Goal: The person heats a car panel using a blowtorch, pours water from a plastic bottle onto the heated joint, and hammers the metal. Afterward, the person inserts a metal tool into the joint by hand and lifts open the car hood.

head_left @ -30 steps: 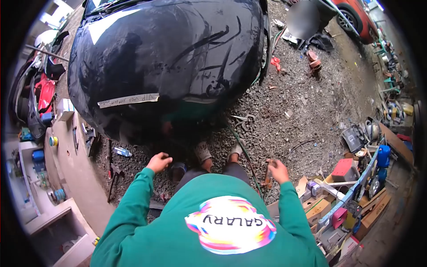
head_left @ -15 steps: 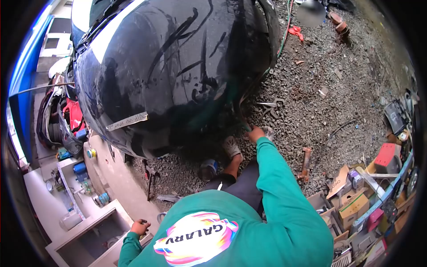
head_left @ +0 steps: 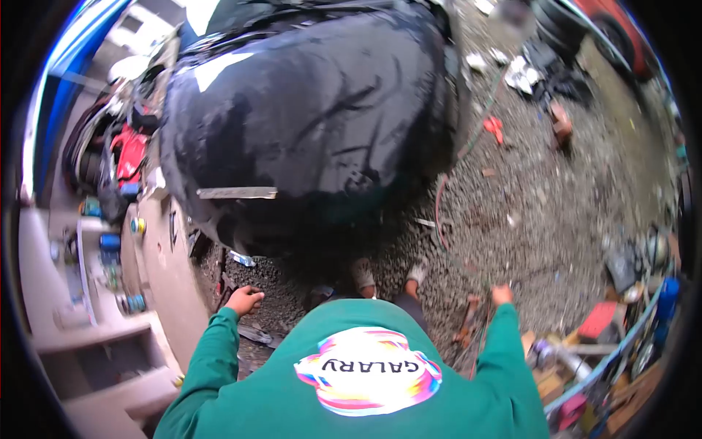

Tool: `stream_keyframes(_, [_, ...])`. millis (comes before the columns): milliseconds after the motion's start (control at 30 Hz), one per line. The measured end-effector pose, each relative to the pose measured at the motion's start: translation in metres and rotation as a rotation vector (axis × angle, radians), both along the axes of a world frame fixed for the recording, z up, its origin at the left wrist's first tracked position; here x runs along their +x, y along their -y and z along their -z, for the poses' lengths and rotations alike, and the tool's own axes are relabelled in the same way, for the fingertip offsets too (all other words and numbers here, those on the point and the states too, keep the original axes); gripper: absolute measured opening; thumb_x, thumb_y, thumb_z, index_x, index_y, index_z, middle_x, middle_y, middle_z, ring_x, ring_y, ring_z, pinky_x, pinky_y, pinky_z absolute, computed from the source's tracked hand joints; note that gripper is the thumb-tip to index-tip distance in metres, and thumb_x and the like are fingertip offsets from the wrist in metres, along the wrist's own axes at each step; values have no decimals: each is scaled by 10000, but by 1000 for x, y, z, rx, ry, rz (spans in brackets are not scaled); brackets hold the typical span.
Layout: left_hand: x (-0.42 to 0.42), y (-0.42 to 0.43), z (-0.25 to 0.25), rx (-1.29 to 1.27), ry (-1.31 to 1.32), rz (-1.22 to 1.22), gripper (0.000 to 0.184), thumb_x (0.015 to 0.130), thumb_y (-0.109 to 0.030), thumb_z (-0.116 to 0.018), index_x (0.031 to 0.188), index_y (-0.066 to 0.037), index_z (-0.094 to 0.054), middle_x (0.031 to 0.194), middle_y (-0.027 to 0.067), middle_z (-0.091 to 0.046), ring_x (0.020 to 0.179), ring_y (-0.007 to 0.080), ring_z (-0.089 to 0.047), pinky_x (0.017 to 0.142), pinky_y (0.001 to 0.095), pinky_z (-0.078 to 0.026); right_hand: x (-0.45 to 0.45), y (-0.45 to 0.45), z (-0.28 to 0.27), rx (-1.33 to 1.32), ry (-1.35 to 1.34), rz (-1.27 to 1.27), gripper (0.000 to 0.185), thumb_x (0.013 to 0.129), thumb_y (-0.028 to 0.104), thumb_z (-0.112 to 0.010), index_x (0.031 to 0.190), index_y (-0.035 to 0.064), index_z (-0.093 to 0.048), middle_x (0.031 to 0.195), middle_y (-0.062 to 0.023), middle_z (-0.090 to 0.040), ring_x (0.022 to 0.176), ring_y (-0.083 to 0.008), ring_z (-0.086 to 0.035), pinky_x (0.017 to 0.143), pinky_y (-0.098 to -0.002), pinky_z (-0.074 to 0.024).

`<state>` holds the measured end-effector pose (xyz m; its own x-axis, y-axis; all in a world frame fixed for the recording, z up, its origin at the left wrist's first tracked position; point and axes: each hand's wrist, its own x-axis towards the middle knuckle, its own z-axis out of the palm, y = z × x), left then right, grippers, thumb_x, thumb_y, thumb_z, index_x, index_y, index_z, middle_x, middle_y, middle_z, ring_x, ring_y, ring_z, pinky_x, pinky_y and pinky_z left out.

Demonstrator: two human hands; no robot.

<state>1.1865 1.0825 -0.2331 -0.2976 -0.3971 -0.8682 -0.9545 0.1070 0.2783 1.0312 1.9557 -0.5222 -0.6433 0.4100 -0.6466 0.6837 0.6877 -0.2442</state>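
Note:
My right hand (head_left: 502,295) is out to the right over the gravel, its fingers closed around what looks like a thin red and green hose (head_left: 441,212). The hose runs from beside the car to the hand; motion blur hides the grip's detail. On the other side, my left hand (head_left: 245,301) hangs over the ground near the concrete ledge, fingers loosely bent and apart, nothing visible in it. Ahead stands a black car hood (head_left: 292,124) with dark smears and a strip of tape (head_left: 238,193) near its front edge.
A rusty metal piece (head_left: 466,322) lies on the gravel by my right arm. Boxes and parts (head_left: 578,358) crowd the lower right. A concrete ledge (head_left: 164,271) with cans and an open compartment borders the left. Tires (head_left: 559,25) stand at the far right.
My right hand has moved from the car's front edge back and to the right, drawing the hose along. My left hand has risen forward. My body has stepped back from the car.

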Motion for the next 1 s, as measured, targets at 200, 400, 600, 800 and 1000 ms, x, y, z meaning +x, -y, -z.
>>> stream_keyframes(200, [18,17,44,-24,-76,-249,539,1069,-350,-811,1507,-76,-658,1300,96,-761,1060,237,-764,797,415,-675,16,35,28,65,129,-635,625,904,492,-843,1247,-29,-819,1275,-304,-797,1190,-448,-775,1018,-537,-621])
stream_keyframes(400, [15,70,74,88,-236,-665,877,1033,-520,-814,1683,-52,-456,1630,196,-533,1330,379,-684,985,574,-657,-61,210,-61,-544,280,-149,449,1065,201,-757,1486,65,-683,1149,-112,-810,954,-234,-779,654,-414,-596])
stream_keyframes(600, [-17,146,116,275,-378,-935,1213,980,-640,-829,1836,-127,-140,1873,295,-144,1558,510,-499,1133,670,-562,-130,403,-180,-720,158,76,584,1059,182,-748,1590,40,-552,1280,-101,-757,1083,-251,-757,764,-430,-653])
stream_keyframes(800, [-60,199,138,381,-404,-1074,1196,955,-753,-780,1826,-174,-199,1877,265,-163,1663,545,-302,1239,725,-425,-152,503,-201,-814,109,294,818,1094,195,-726,1754,49,-265,1569,-260,-594,1461,-486,-597,1120,-688,-563])
stream_keyframes(1000, [-74,206,125,418,-415,-1123,1213,897,-863,-745,1811,-221,-271,1870,114,-286,1694,468,-262,1315,772,-220,-169,533,-197,-940,111,438,745,1105,288,-676,1713,-9,-365,1811,-328,-308,1661,-522,-327,1303,-697,-375])
